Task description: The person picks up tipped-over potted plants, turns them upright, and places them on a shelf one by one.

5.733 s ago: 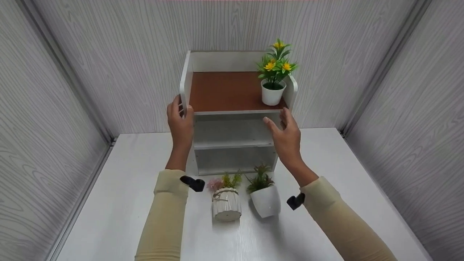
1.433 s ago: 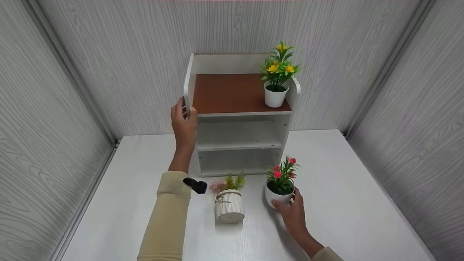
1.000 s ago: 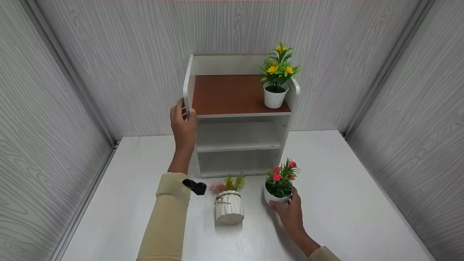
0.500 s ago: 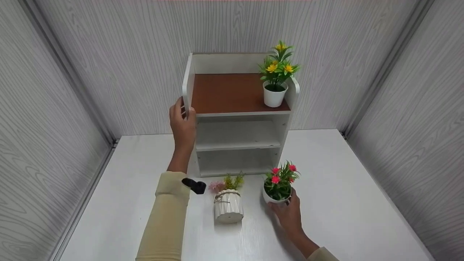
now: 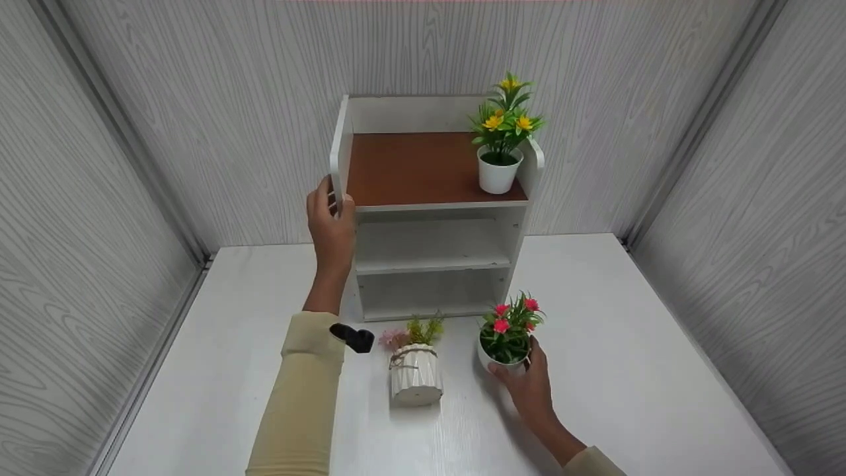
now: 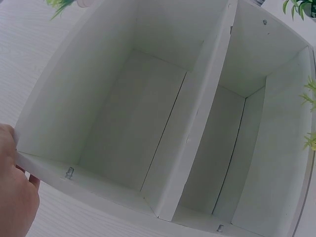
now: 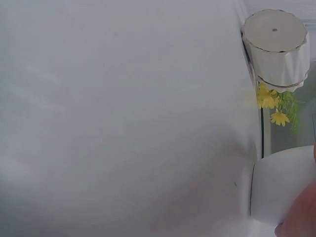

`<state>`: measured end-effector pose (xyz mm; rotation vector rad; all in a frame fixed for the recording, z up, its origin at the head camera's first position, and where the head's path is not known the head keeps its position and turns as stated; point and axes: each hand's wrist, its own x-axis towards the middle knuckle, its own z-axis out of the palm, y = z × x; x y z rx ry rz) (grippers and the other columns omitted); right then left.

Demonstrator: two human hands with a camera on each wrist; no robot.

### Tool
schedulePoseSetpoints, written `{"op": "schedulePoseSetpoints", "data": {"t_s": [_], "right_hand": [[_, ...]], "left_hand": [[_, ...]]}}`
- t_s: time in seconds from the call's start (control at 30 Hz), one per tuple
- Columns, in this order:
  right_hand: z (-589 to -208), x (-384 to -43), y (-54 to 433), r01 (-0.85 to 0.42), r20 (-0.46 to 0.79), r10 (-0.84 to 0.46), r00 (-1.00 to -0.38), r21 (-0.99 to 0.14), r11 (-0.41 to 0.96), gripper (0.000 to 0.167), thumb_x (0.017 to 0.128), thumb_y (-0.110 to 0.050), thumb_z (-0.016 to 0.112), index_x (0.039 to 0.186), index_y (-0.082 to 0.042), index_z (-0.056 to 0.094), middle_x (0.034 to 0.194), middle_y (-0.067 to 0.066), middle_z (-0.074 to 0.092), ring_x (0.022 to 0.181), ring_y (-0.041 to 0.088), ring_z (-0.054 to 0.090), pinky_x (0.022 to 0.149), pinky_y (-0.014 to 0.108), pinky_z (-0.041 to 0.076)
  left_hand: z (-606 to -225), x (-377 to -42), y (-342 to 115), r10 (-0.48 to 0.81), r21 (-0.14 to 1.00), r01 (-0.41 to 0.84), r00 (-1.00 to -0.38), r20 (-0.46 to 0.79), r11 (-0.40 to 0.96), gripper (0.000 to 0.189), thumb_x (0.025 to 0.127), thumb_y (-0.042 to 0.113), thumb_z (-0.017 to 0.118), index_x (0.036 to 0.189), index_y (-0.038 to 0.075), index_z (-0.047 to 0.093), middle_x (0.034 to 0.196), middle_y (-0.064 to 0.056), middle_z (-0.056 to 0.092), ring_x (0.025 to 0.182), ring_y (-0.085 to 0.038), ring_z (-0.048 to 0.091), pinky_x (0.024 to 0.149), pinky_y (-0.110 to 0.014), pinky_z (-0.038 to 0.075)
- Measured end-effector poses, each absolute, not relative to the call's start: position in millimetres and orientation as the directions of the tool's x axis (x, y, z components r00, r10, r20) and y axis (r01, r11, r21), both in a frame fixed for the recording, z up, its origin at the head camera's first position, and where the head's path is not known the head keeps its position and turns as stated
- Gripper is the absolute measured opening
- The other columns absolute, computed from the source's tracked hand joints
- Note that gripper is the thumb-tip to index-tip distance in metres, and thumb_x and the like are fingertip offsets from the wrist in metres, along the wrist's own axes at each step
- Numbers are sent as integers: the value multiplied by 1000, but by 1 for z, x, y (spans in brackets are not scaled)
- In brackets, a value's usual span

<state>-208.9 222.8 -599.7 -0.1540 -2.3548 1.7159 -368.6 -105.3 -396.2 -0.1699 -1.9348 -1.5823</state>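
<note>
My left hand grips the front edge of the left side panel of a white shelf unit with a brown top; in the left wrist view, fingers sit at the unit's corner. On the right, my right hand holds a white flowerpot with red flowers and green leaves, thumb in front and fingers on its right side. The pot stands close over the table before the unit, its plant leaning toward the camera. In the right wrist view, part of this pot shows at the lower right.
A ribbed white pot with twine and pink and yellow-green flowers lies on its side on the table. A small white pot with yellow flowers stands at the right of the unit's top. Grey wood-grain walls enclose the table.
Since the oldest frame, my right hand has come down from beside the unit and taken hold of the tilted flowerpot, turning it more upright. Lately its flowers tip slightly toward me. My left hand stays put.
</note>
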Motion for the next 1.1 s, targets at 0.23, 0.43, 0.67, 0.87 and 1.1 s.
{"op": "schedulePoseSetpoints", "data": {"t_s": [0.23,0.43,0.67,0.87,1.1], "right_hand": [[-604,-212,223,-53,132,221,-966,-942,331,100,85,-30,83,160,-10,19,160,13,32,150,32,28,120,54,27],[-605,-213,223,-37,118,236,-965,-946,323,98,83,-32,84,159,-15,23,158,10,37,148,31,33,118,53,32],[-601,-212,224,-24,107,242,-964,-946,323,97,80,-44,84,156,-16,30,155,9,42,146,30,37,117,53,34],[-595,-212,223,22,66,249,-966,-942,335,100,78,-54,82,155,-15,32,153,10,43,145,32,39,115,54,37],[-586,-210,218,53,42,267,-963,-938,341,101,77,-55,82,153,-12,33,149,12,44,141,33,43,111,54,42]], "left_hand": [[-397,-369,-104,-287,840,469,-794,537,274,52,104,29,49,152,11,40,138,-9,47,129,-19,51,110,-36,45],[-396,-368,-103,-290,842,470,-794,534,265,52,104,27,49,152,11,40,138,-9,48,129,-19,51,110,-36,45],[-396,-368,-103,-294,843,470,-793,533,261,51,104,26,50,152,11,40,137,-8,48,128,-18,51,110,-36,45],[-396,-368,-104,-296,840,474,-789,538,263,52,104,27,49,152,10,40,137,-9,48,128,-20,51,109,-37,45],[-397,-369,-104,-295,844,465,-794,531,268,53,104,28,50,152,9,40,137,-9,48,130,-21,51,109,-37,46]]}}
